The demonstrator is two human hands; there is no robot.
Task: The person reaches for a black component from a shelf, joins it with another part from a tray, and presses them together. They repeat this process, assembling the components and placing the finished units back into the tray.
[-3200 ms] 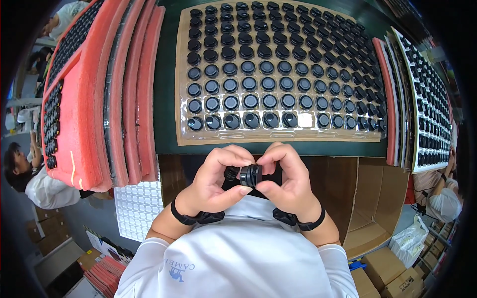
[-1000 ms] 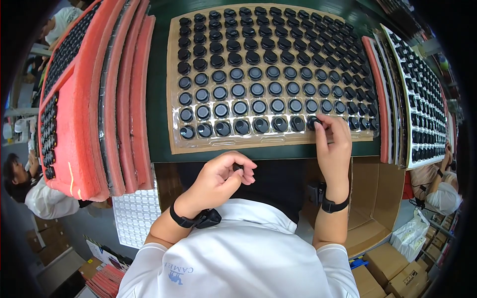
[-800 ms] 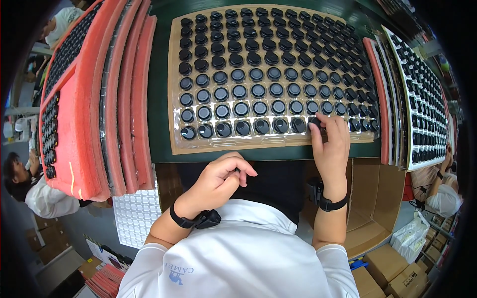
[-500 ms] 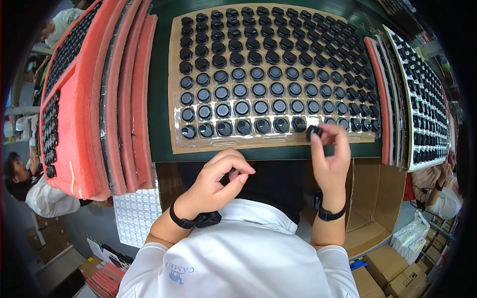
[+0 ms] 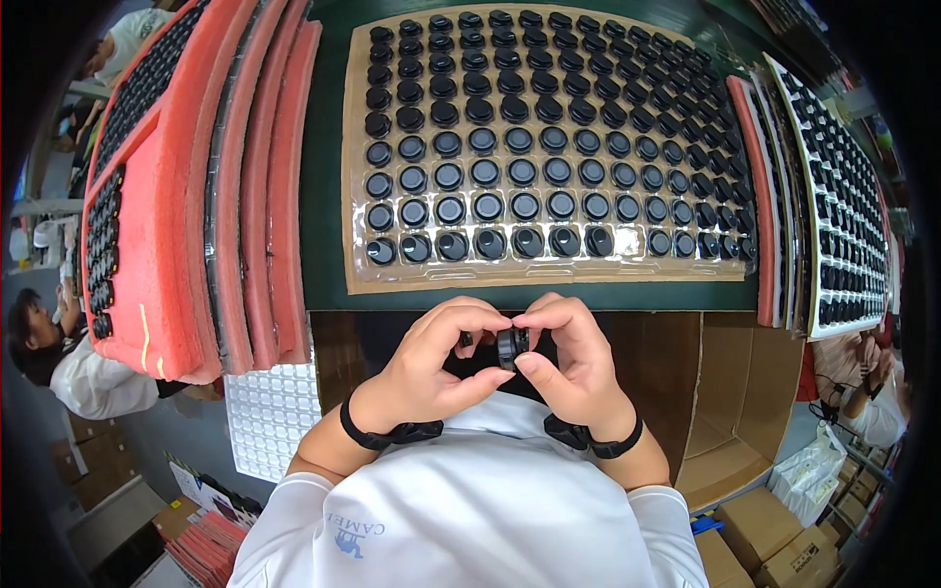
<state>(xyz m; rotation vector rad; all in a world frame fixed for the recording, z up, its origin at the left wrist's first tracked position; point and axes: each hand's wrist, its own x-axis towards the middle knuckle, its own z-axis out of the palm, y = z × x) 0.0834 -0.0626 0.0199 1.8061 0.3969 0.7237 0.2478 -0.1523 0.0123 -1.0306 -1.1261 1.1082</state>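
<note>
My left hand (image 5: 438, 358) and my right hand (image 5: 573, 363) meet in front of my chest, both with fingers closed. Between their thumbs and index fingers they pinch one round black lens-like part (image 5: 509, 347), held on edge. A second small dark piece (image 5: 466, 339) shows within the curled fingers of my left hand; its kind is too small to make out. Beyond my hands lies a clear plastic tray (image 5: 549, 277) on a brown cardboard sheet, with rows of similar black parts (image 5: 524, 206). In its nearest row one pocket, right of the middle, holds no part.
Pink foam sheets and filled trays (image 5: 284, 196) stand stacked on edge at the left. More sheets and a white tray of black parts (image 5: 843, 196) stand at the right. An open cardboard box (image 5: 735, 412) is below the dark green table (image 5: 328, 196); people work at both sides.
My right hand has come back from the tray's nearest row with a black lens-like part and joined my left hand. The left fingers now also grip it. The pocket it left is bare.
</note>
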